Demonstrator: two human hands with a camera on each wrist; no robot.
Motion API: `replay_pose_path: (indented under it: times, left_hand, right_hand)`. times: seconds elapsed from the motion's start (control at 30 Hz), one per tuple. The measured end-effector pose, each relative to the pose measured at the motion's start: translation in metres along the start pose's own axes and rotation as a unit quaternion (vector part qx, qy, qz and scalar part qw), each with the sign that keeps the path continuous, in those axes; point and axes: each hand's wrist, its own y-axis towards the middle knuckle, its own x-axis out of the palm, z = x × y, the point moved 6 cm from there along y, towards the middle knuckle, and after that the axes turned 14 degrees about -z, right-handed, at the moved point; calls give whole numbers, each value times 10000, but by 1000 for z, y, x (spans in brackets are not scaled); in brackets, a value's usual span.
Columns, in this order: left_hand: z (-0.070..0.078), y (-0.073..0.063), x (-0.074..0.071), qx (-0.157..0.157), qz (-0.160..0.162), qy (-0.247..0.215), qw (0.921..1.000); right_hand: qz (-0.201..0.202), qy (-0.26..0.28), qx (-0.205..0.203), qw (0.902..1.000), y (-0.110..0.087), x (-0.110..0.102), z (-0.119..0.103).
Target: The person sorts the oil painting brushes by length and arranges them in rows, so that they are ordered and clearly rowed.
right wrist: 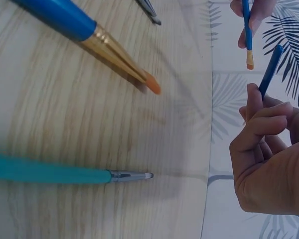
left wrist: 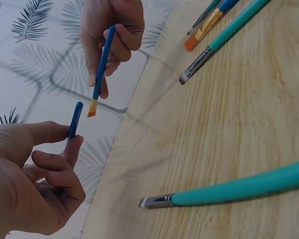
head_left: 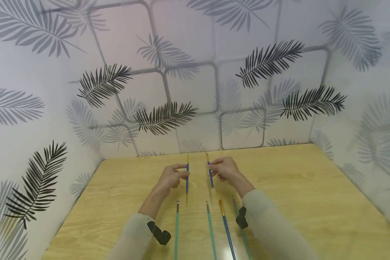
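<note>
Left fingers: the left hand (head_left: 170, 179) pinches the first blue brush (head_left: 187, 186) between thumb and pointer finger, with just the thin handle in the gap. The other fingers bend in.
Right fingers: the right hand (head_left: 226, 169) pinches the second blue brush (head_left: 211, 178) with thumb and pointer finger too. Its other fingers curl under.
Held brushes: both are up off the wood table (head_left: 279, 173), side by side but apart. Their gold ends point toward the wall (head_left: 195, 141). The second one leans a bit.
Picked up: these two look done, one for each hand.
Not done: neither is down on the wood, so that part seems left.
Lying brushes: closer to the person are the left green brush (head_left: 177, 231), the middle green brush (head_left: 211, 227), the big blue brush (head_left: 226, 227) and the right green brush (head_left: 245, 240). No hand holds these four.
Wall: it has leaf pictures, behind the table.
</note>
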Motion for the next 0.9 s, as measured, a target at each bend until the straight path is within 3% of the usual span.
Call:
replay_pose_path:
  times: [0.63, 0.9]
  left_hand:
    - [-5, 23, 7, -166, 117, 261, 9995]
    - [-9, 25, 8, -407, 202, 723, 9963]
  right_hand:
    - [323, -626, 376, 9968, 15, 1, 16]
    - [234, -984, 411, 9940, 24, 10, 23]
